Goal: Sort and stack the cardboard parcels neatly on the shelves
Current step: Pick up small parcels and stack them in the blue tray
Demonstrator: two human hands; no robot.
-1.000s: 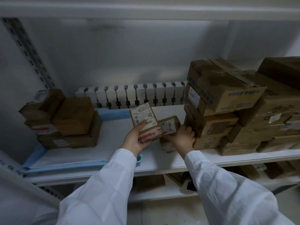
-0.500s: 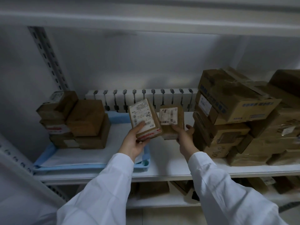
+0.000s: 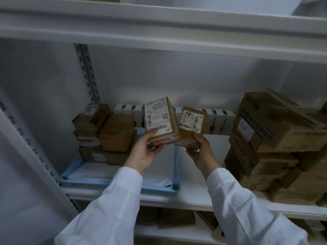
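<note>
Both arms, in white sleeves, reach forward side by side; the left hand grips a labelled parcel from below, thumb on its front; the right hand holds a smaller parcel just beside it, fingers curled underneath.

I see a shallow blue tray lying at the left, lined with a white sheet. At the far back, small white cartons with dark markings stand side by side along the pale wall. One grey slotted upright rises far left; another slants down the near left.
</note>
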